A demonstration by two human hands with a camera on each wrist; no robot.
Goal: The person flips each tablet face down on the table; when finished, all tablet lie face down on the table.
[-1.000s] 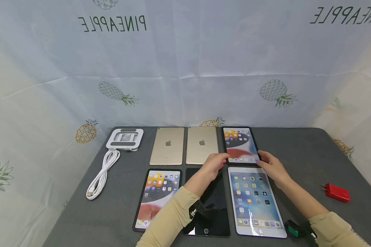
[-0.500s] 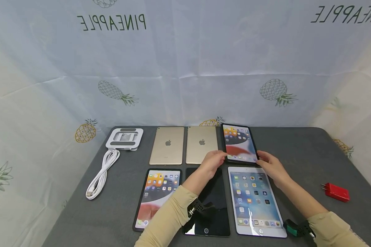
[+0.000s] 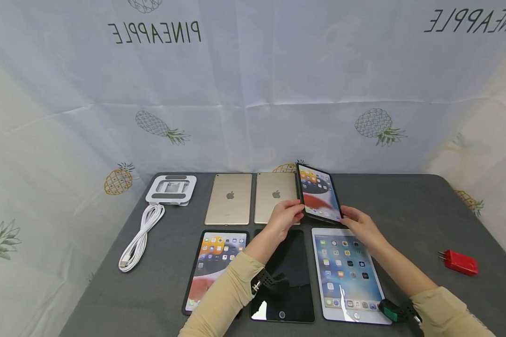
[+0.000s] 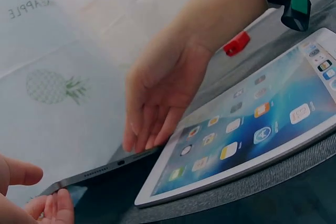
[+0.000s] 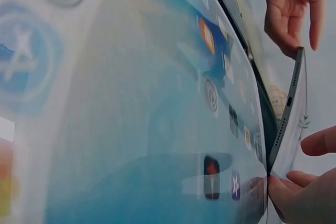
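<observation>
Raised off the grey table (image 3: 405, 201) since a second ago, our dark-framed tablet with its lit screen (image 3: 318, 193) tilts above the back row, left hand (image 3: 283, 216) and right hand (image 3: 360, 225) pinching its lower corners.

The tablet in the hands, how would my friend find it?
Look at the grey table, far row, right end, next to two gold tablets lying face down. The tablet has a dark case and a lit screen, and it alone is tilted up, held by the left hand and right hand.
</observation>
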